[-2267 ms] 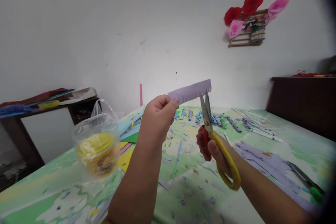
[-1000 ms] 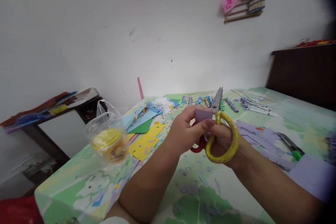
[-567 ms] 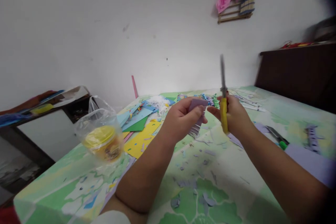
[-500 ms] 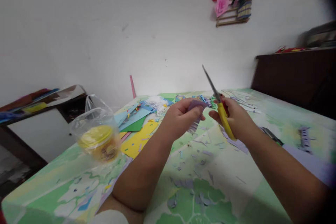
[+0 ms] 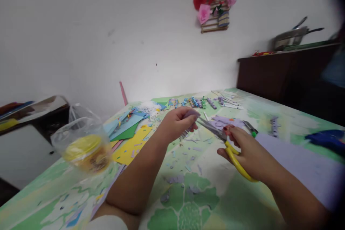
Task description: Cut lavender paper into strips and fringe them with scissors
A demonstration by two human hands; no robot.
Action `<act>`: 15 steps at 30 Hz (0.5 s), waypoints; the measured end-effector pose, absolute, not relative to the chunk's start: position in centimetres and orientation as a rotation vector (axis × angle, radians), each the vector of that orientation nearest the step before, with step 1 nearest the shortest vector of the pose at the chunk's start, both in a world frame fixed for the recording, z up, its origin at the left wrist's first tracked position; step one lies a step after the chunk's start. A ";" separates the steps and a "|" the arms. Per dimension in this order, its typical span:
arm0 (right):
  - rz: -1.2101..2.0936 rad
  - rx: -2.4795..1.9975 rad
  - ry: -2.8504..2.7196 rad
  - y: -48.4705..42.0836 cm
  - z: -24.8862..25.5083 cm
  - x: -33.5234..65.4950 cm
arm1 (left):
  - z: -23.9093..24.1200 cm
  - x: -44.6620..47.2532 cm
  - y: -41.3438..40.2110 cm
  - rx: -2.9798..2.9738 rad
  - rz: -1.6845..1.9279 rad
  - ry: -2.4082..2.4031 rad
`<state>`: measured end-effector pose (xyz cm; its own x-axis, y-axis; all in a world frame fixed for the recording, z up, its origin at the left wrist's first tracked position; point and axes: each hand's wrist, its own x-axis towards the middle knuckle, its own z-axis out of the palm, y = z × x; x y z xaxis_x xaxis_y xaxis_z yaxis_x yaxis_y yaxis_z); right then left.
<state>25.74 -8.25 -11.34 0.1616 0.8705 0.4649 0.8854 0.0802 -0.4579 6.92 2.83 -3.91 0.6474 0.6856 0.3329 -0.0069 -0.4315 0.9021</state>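
In the head view my left hand [image 5: 176, 123] is closed on a small piece of purple paper [image 5: 192, 113], whose lower edge is cut into a fringe. My right hand [image 5: 244, 147] grips yellow-handled scissors [image 5: 237, 161] by the handles. Their blades point left, with the tips at the edge of the purple paper. Whether the tips touch it I cannot tell. Below my hands, purple paper scraps [image 5: 175, 179] lie scattered over the green patterned tablecloth [image 5: 188, 219].
On the left stands a plastic bag with a yellow-lidded tub [image 5: 86, 147]. Coloured sheets [image 5: 132, 143] lie beside white shredded strands [image 5: 149, 107]. Rolled paper pieces [image 5: 198, 102] line the back. At right are a purple sheet [image 5: 291, 161], a cutter [image 5: 250, 128] and a blue tool [image 5: 326, 139].
My view has turned right. The scissors have swung down from pointing upward, and their blades now reach the paper in my left hand.
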 end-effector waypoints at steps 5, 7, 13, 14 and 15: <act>-0.098 -1.873 -1.626 -11.4 -11.3 25.6 | -4.2 7.0 3.0 2.012 0.818 0.515; -0.142 -1.906 -1.597 -12.4 -11.0 25.7 | -4.0 6.8 2.5 2.091 0.826 0.508; -0.292 -1.985 -1.578 -15.0 -10.0 25.5 | -3.4 6.3 0.0 2.113 0.828 0.342; -0.298 -1.990 -1.589 -15.3 -9.8 25.3 | -3.3 6.1 -0.5 2.099 0.834 0.328; -0.296 -1.998 -1.599 -15.6 -9.6 24.9 | -3.2 6.0 -1.0 2.090 0.832 0.315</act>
